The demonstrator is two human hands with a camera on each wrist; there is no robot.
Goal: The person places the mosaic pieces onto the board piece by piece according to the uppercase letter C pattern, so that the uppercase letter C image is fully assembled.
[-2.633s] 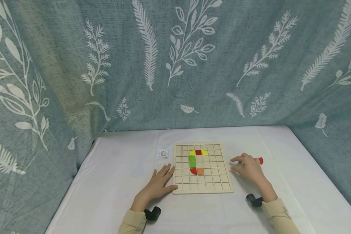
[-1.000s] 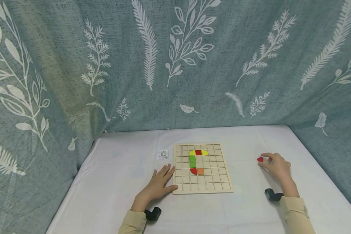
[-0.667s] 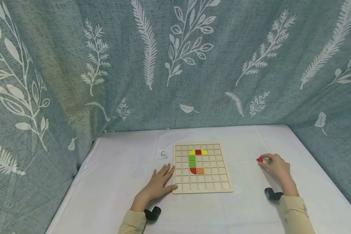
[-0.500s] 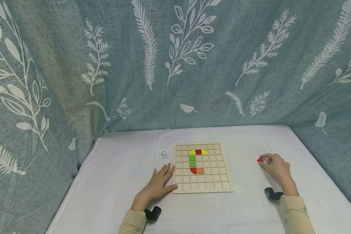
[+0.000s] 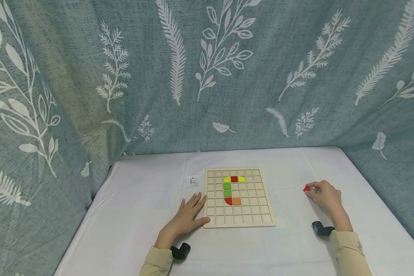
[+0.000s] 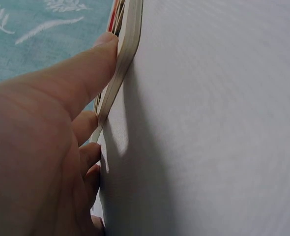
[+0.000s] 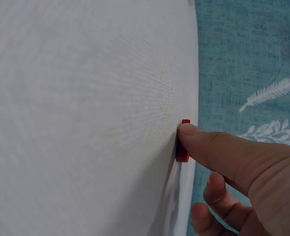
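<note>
A wooden grid board (image 5: 252,220) lies flat on the white table. Several coloured tiles sit in its cells: yellow corner pieces (image 5: 242,179), red (image 5: 234,179), green (image 5: 227,189) and orange (image 5: 236,201) ones form a C-like outline. My left hand (image 5: 184,220) is spread at the board's left side, its thumb and fingertips touching the edge; the left wrist view shows the thumb (image 6: 93,73) against that edge. To the right of the board, my right hand (image 5: 326,195) pinches a small red tile (image 7: 183,152) at the tabletop between thumb and finger. The fingers partly hide its shape.
A small printed card (image 5: 192,181) with a coloured grid pattern lies left of the board's top corner. White cloth covers the table (image 5: 131,214). Behind and at both sides hangs a blue-green leaf-patterned curtain (image 5: 145,76). Each wrist carries a black camera (image 5: 181,251).
My right hand has moved right, from beside the board to the red tile, and its fingertips have closed on it. The left hand and the board have stayed put.
</note>
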